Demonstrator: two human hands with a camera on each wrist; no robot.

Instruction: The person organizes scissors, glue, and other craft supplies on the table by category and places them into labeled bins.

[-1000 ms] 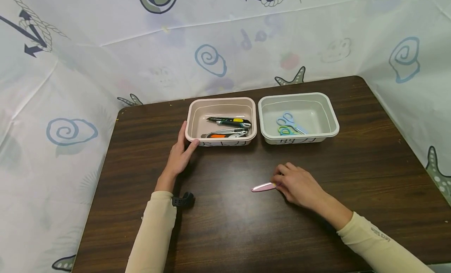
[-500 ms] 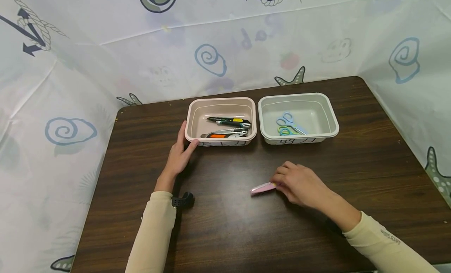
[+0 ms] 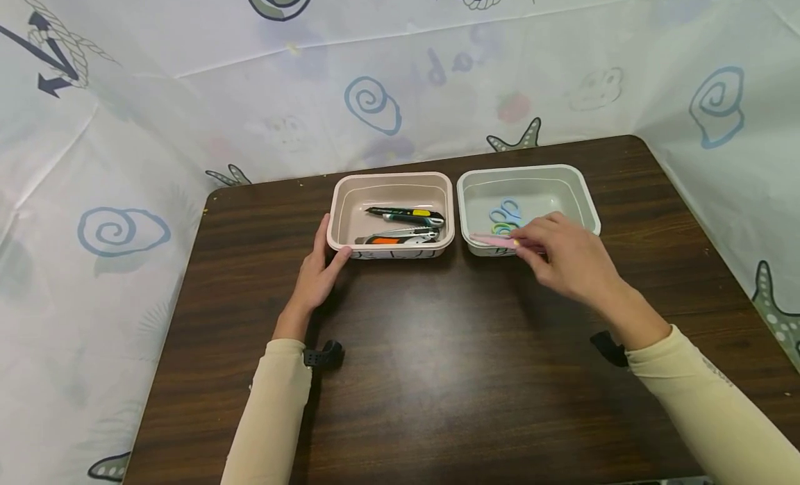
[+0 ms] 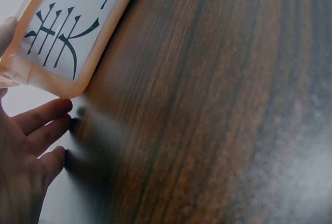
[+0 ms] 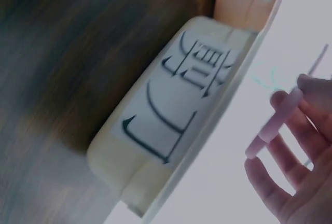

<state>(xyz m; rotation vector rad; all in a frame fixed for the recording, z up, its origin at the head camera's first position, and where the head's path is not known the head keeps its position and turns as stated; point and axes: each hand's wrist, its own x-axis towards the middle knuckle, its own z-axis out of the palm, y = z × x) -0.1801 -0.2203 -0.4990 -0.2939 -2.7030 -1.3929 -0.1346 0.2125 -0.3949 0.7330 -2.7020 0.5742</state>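
The pinkish bin [image 3: 390,176] holds several box cutters, among them a black-and-yellow one [image 3: 409,212] and an orange one [image 3: 394,240]. My left hand [image 3: 312,280] rests at its front left corner, thumb on the front and forefinger along the side. Pink scissors [image 3: 494,240] with a yellow pivot dot are pinched in my right hand [image 3: 571,252], over the front rim of the grey bin [image 3: 562,169]. Blue scissors [image 3: 516,217] and green-and-blue scissors [image 3: 502,228] lie inside, partly hidden by that hand. In the right wrist view, the pink scissors [image 5: 280,117] sit between thumb and fingers.
Both bins stand side by side at the back of a dark wooden table [image 3: 406,388]. White labels [image 5: 171,99] with black characters face forward. A patterned white curtain [image 3: 412,96] hangs behind the table. Dark bands circle both wrists.
My right hand has lifted the pink scissors off the table and carried them back and right to the grey bin. My left hand stays at the pinkish bin.
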